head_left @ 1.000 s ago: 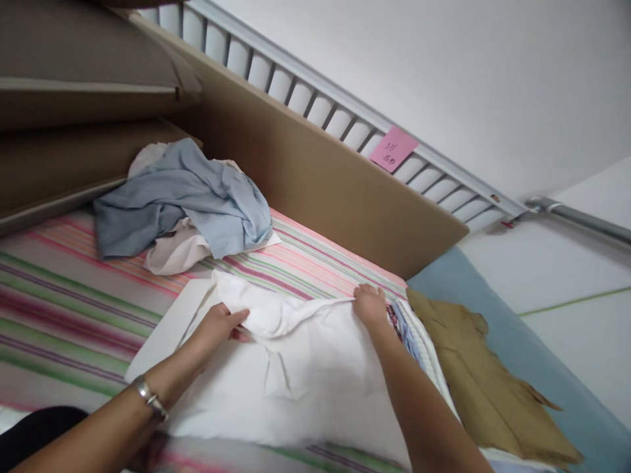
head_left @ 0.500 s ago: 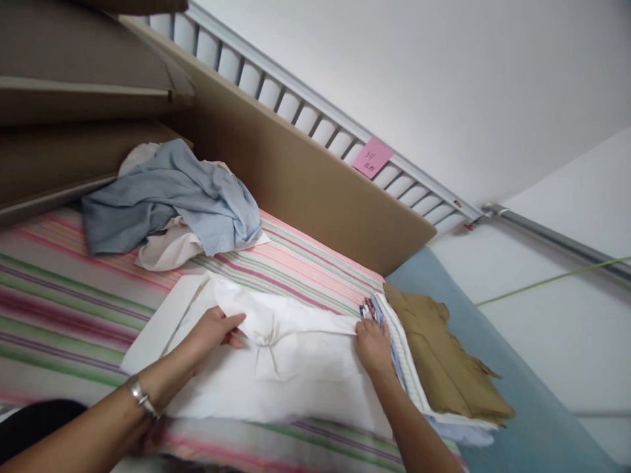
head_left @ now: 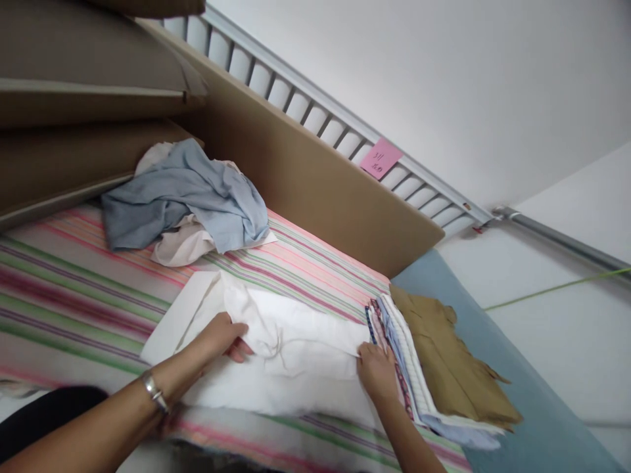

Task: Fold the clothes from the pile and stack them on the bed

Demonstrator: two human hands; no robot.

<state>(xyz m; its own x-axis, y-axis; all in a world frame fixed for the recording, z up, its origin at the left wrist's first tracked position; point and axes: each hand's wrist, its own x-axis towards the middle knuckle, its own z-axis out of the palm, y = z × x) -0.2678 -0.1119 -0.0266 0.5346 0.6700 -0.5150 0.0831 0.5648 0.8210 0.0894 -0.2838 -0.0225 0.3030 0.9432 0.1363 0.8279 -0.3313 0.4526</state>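
Note:
A white garment (head_left: pixel 320 394), probably a shirt, lies spread in front of me, with a bunched, twisted part (head_left: pixel 276 345) at its middle. My left hand (head_left: pixel 224 338) is closed on the fabric left of that bunch, thumb on top and fingers partly hidden beneath. At the garment's right end, my right hand (head_left: pixel 377 373) pinches the end of a taut fold of cloth. Beside that hand stands a stack of folded clothes (head_left: pixel 401 351), topped by an olive-brown garment (head_left: pixel 444 355). A flat white panel (head_left: pixel 180 315) shows at the garment's left end.
A striped sheet (head_left: pixel 73 302) covers the surface. Crumpled light blue and pale clothes (head_left: pixel 192 197) lie at the back left, by brown boards (head_left: pixel 98 151). A brown panel (head_left: pixel 315 177) stands along the white rail (head_left: pixel 296 105), which bears a pink note (head_left: pixel 380 157).
My right hand has drawn its fold of white cloth nearer to me and slightly away from the stack. My left hand keeps its hold. The view has shifted a little.

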